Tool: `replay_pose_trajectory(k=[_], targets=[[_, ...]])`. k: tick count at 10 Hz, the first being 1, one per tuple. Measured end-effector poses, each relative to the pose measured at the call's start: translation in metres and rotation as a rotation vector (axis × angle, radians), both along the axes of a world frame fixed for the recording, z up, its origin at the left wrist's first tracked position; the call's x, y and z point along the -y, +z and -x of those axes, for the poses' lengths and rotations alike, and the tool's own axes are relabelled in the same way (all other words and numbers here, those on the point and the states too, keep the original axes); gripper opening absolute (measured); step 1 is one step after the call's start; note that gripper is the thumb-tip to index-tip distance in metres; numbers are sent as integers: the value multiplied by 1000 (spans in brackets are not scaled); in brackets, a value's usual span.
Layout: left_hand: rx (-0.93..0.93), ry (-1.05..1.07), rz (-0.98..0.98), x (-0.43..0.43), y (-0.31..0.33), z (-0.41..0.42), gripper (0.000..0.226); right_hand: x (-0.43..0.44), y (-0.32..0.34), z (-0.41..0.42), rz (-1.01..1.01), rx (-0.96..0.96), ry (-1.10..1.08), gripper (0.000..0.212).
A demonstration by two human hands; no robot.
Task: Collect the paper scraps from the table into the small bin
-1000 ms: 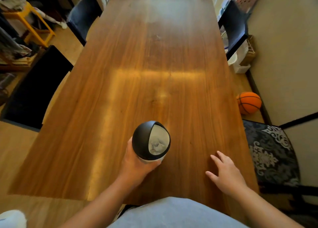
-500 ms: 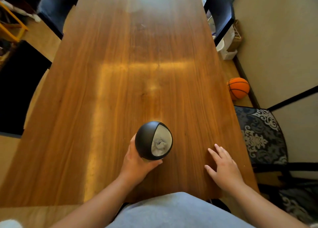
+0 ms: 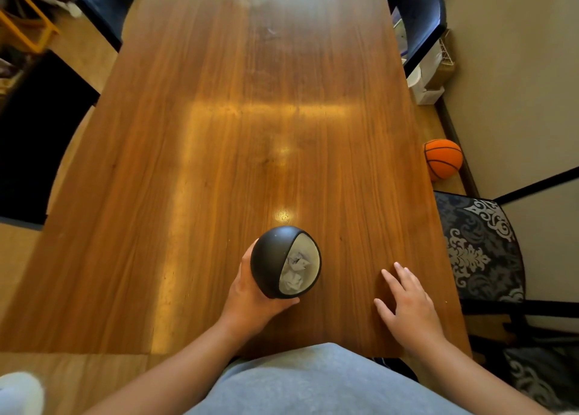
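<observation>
Left hand (image 3: 250, 298) gripping small bin (image 3: 283, 262) holding paper scraps (image 3: 294, 269); right hand (image 3: 407, 305) resting flat, fingers spread, on table (image 3: 250, 101).

No text, label, brand, number or sign could be read anywhere in the view. The bin (image 3: 272, 261), the worktop (image 3: 250, 126) and the basketball (image 3: 443, 159) carried no lettering that showed.
</observation>
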State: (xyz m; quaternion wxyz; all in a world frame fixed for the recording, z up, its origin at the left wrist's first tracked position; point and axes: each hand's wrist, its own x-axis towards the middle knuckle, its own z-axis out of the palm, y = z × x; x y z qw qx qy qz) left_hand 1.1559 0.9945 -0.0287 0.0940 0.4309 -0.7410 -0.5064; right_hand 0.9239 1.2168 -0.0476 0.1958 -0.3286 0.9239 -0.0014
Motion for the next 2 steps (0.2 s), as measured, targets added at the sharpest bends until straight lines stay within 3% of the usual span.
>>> replay_pose_trajectory(k=[2], targets=[[-1, 33, -60, -7, 7, 0, 146, -8, -6, -2, 22, -47, 47, 66]])
